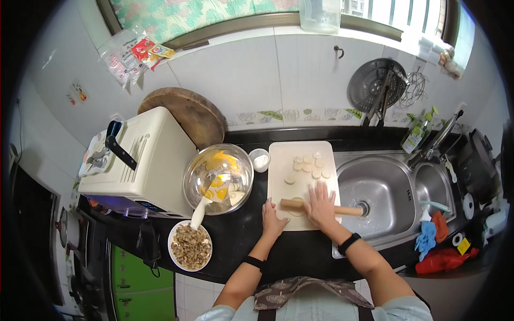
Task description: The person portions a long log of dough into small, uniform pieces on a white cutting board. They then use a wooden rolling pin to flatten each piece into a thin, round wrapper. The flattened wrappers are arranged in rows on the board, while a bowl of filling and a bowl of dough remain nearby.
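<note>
A wooden rolling pin (348, 210) lies across a pale cutting board (281, 160), its right end reaching over the sink's edge. Under its left part is a flattened dough round (297, 212). My right hand (321, 204) rests on the pin with its palm down and fingers spread, nothing gripped. At the board's left edge, my left hand (274, 218) has thumb and fingers apart, holding nothing. Several small dough pieces (307, 159) sit on the far half of the board, with a single piece (290, 179) apart from them.
Left of the board stand a cup of white powder (261, 161), a steel bowl (192, 180) with dough pieces and a scraper (217, 190), and a bowl of chopped filling (190, 246). A countertop oven (160, 160) is farther left. The steel sink (375, 192) adjoins the board's right side.
</note>
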Motion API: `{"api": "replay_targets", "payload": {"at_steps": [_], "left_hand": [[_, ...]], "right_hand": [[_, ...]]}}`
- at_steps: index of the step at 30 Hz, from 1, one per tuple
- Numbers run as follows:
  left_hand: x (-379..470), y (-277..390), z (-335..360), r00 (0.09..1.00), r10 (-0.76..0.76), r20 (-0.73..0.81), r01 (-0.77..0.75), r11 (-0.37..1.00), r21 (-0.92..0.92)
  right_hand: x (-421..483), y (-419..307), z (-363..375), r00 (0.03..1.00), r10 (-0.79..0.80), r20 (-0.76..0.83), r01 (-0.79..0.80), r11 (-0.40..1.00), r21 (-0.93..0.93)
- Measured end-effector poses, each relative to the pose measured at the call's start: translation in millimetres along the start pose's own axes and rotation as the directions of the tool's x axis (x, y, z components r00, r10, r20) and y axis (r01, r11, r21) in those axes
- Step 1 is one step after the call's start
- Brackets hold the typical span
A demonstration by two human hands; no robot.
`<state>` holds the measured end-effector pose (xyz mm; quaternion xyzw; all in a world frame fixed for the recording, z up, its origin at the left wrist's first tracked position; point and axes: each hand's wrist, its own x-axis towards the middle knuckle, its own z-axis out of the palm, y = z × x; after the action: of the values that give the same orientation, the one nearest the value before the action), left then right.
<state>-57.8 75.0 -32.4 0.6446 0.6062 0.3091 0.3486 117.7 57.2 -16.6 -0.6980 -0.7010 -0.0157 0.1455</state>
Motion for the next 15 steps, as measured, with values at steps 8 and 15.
{"api": "replay_targets", "payload": {"at_steps": [8,15], "left_hand": [[0.0,-5.4,0.7,0.999,0.048,-0.007,-0.048,0.999,0.015],[1.8,-4.9,1.6,0.997,0.075,0.006,-0.075,0.996,0.053]], "right_hand": [[22.4,7.9,10.2,0.998,0.064,0.021,-0.065,0.996,0.066],[4.3,-3.3,-0.3,0.995,0.054,0.078,-0.058,0.997,0.05]]}}
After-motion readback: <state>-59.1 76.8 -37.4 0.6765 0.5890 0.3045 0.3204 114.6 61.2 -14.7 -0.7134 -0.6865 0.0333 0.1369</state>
